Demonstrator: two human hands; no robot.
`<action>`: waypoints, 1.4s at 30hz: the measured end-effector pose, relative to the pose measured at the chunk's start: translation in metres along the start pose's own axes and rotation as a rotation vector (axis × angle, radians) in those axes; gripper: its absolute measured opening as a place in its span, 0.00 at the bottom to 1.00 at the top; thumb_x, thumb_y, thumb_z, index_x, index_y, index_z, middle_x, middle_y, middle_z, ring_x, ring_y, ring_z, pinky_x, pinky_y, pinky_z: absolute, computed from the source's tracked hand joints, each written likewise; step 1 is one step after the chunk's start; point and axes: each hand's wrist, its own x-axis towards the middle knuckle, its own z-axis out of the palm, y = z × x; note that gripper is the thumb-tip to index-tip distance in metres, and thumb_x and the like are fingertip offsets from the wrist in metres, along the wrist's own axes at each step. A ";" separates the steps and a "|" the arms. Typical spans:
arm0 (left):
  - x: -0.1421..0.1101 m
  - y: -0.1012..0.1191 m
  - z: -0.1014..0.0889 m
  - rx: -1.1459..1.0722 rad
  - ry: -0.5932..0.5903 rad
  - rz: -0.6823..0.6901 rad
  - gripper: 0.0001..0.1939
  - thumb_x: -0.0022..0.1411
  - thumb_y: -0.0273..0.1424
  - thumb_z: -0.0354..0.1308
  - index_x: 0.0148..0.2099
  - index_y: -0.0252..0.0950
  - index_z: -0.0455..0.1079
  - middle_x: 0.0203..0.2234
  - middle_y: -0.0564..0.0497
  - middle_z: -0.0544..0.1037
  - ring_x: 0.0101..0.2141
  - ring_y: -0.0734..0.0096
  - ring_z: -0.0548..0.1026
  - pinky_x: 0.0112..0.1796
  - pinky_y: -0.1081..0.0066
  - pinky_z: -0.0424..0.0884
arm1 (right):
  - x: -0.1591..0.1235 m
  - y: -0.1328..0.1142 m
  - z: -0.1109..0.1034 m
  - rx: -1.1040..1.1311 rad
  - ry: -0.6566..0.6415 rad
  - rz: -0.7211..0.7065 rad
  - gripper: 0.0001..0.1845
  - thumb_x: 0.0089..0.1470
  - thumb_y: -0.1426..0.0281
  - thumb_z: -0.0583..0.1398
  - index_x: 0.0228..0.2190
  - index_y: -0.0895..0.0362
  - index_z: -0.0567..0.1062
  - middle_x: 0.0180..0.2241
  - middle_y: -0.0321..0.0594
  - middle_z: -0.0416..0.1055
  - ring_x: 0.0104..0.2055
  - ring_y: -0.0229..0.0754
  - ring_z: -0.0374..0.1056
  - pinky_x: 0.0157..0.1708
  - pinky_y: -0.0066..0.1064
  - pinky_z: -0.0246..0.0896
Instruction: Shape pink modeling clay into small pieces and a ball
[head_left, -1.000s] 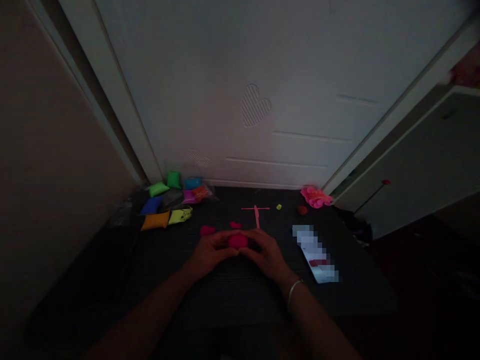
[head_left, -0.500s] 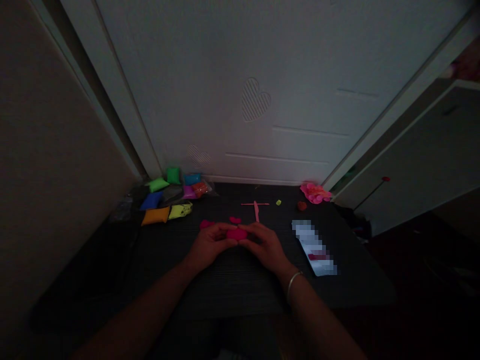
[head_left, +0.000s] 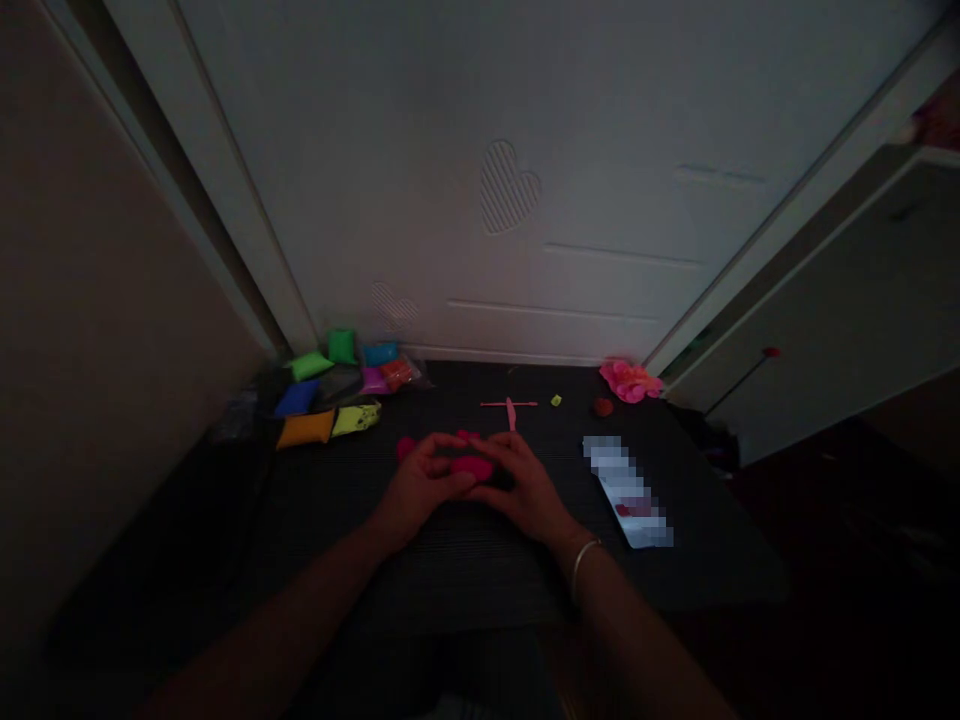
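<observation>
A lump of bright pink modelling clay [head_left: 472, 467] lies between my two hands above the dark table. My left hand [head_left: 416, 490] is closed on its left side, thumb along the front edge. On the other side, my right hand [head_left: 529, 490] curves its fingers and thumb around the clay, fingertips touching or close to those of the left. Another pink clay lump [head_left: 406, 447] sits just behind my left hand, partly hidden. A smaller pink piece [head_left: 466, 435] shows behind the fingers. Beyond them lie a pink plastic knife [head_left: 511, 414] and a thin pink stick [head_left: 491, 404].
Packets of coloured clay, including an orange one [head_left: 306, 430] and a blue one [head_left: 298, 398], lie at the back left. To the right are a phone [head_left: 628, 492], a red piece [head_left: 603, 407], a yellow bit [head_left: 556, 400] and a pink flower-like object [head_left: 631, 382]. A white panel [head_left: 420, 180] rises behind.
The fingers of both hands have lifted and arched over the pink clay, and the right thumb and fingers have spread a little. The view has shifted slightly.
</observation>
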 end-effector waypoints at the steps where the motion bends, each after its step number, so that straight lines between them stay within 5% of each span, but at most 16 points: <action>1: -0.001 -0.001 0.000 -0.005 -0.014 -0.015 0.23 0.44 0.28 0.65 0.43 0.36 0.61 0.25 0.54 0.76 0.25 0.74 0.73 0.30 0.72 0.69 | 0.000 0.001 0.001 -0.009 0.002 -0.013 0.25 0.45 0.66 0.63 0.47 0.47 0.67 0.40 0.40 0.62 0.43 0.40 0.62 0.43 0.35 0.61; 4: -0.002 -0.002 0.001 -0.041 -0.057 -0.058 0.26 0.45 0.28 0.64 0.47 0.37 0.59 0.24 0.54 0.75 0.26 0.74 0.74 0.31 0.72 0.68 | -0.001 0.002 0.002 -0.036 0.014 -0.037 0.19 0.46 0.67 0.62 0.43 0.47 0.71 0.40 0.40 0.63 0.43 0.41 0.62 0.43 0.36 0.61; 18: -0.005 -0.003 0.008 -0.135 -0.040 -0.084 0.27 0.45 0.27 0.64 0.48 0.35 0.59 0.27 0.51 0.77 0.27 0.73 0.74 0.33 0.71 0.68 | -0.002 0.000 0.007 -0.025 -0.048 -0.060 0.20 0.47 0.67 0.61 0.44 0.47 0.70 0.50 0.41 0.59 0.52 0.43 0.58 0.49 0.38 0.58; 23: -0.003 -0.001 0.007 -0.159 0.021 -0.079 0.21 0.47 0.28 0.63 0.45 0.34 0.61 0.28 0.51 0.76 0.29 0.74 0.74 0.33 0.72 0.70 | 0.000 -0.004 0.004 0.025 -0.020 -0.005 0.30 0.43 0.66 0.64 0.50 0.47 0.64 0.50 0.41 0.59 0.53 0.43 0.57 0.52 0.40 0.55; 27: -0.004 0.002 0.006 -0.202 0.020 -0.110 0.19 0.48 0.28 0.62 0.42 0.35 0.62 0.28 0.51 0.75 0.29 0.73 0.74 0.36 0.67 0.71 | 0.001 -0.004 0.003 0.056 0.026 0.003 0.17 0.46 0.67 0.62 0.42 0.48 0.71 0.46 0.40 0.61 0.50 0.41 0.60 0.49 0.37 0.58; 29: -0.004 0.002 0.006 -0.209 0.023 -0.114 0.19 0.48 0.27 0.62 0.43 0.34 0.62 0.27 0.52 0.75 0.29 0.73 0.74 0.36 0.68 0.70 | 0.001 -0.004 0.003 0.064 0.026 0.002 0.20 0.45 0.67 0.63 0.43 0.48 0.70 0.47 0.40 0.61 0.50 0.42 0.59 0.50 0.38 0.57; 32: -0.005 0.001 0.008 -0.212 -0.010 -0.111 0.22 0.47 0.26 0.63 0.45 0.34 0.62 0.29 0.50 0.75 0.31 0.73 0.74 0.35 0.70 0.70 | 0.001 -0.004 0.005 0.030 -0.018 -0.016 0.26 0.43 0.66 0.64 0.46 0.48 0.67 0.50 0.41 0.60 0.53 0.43 0.57 0.52 0.39 0.54; 36: -0.006 -0.001 0.008 -0.222 -0.076 -0.119 0.23 0.46 0.26 0.63 0.46 0.34 0.62 0.32 0.49 0.75 0.33 0.71 0.74 0.37 0.69 0.69 | -0.001 -0.003 0.008 -0.022 -0.037 -0.040 0.17 0.46 0.66 0.62 0.41 0.49 0.72 0.49 0.41 0.61 0.53 0.43 0.57 0.51 0.39 0.54; 42: -0.006 -0.003 0.009 -0.207 -0.112 -0.125 0.26 0.46 0.26 0.63 0.48 0.34 0.61 0.36 0.46 0.75 0.35 0.67 0.74 0.38 0.67 0.68 | 0.000 -0.005 0.008 -0.058 -0.089 -0.044 0.20 0.45 0.67 0.62 0.44 0.48 0.70 0.51 0.41 0.60 0.54 0.44 0.55 0.51 0.40 0.53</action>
